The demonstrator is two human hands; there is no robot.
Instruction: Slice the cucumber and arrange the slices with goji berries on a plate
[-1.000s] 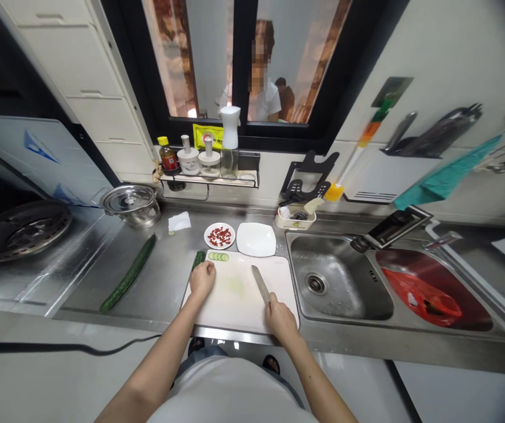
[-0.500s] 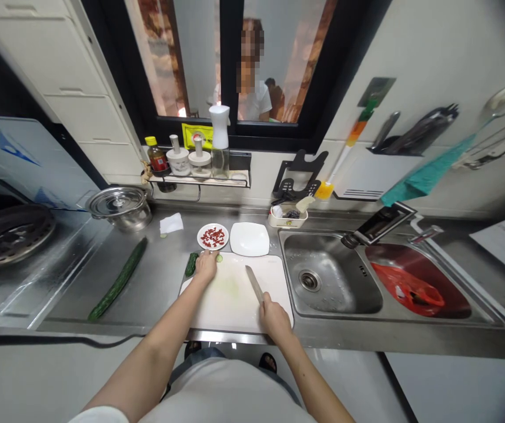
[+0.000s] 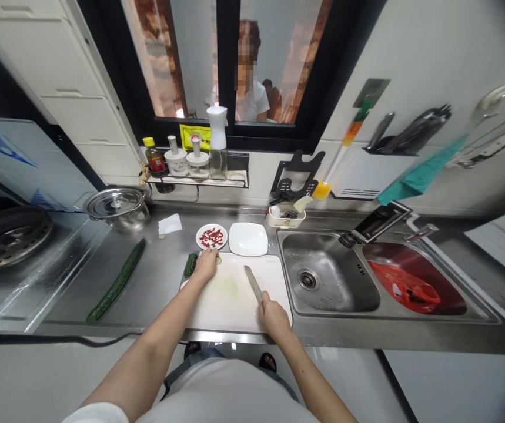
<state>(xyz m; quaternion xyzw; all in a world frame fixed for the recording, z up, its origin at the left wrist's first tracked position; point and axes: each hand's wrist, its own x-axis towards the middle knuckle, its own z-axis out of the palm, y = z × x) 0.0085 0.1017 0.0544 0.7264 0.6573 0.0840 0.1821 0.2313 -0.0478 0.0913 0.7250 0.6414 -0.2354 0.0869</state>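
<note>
A knife (image 3: 253,282) is gripped by its handle in my right hand (image 3: 274,316), its blade slanting up and left over the white cutting board (image 3: 238,311). At the board's upper left, my left hand (image 3: 207,265) has its fingers curled down over a cucumber piece (image 3: 219,260); only a pale green bit shows beside the fingertips, the rest being hidden. Just left of that hand lies a dark green cucumber chunk (image 3: 190,265). Above the board stand a plate of chopped red pieces (image 3: 211,236) and a bare white plate (image 3: 248,239). A faint green wet patch marks the board's middle.
A long cucumber (image 3: 117,281) lies on the steel counter at left, near a lidded pot (image 3: 117,208) and a white paper (image 3: 170,224). Right of the board is a double sink (image 3: 329,276) with a red bag (image 3: 404,286). A shelf of seasoning jars (image 3: 176,161) hangs behind.
The view shifts slightly. Both hands stay in nearly the same places, the left over the cucumber piece and the right holding the knife.
</note>
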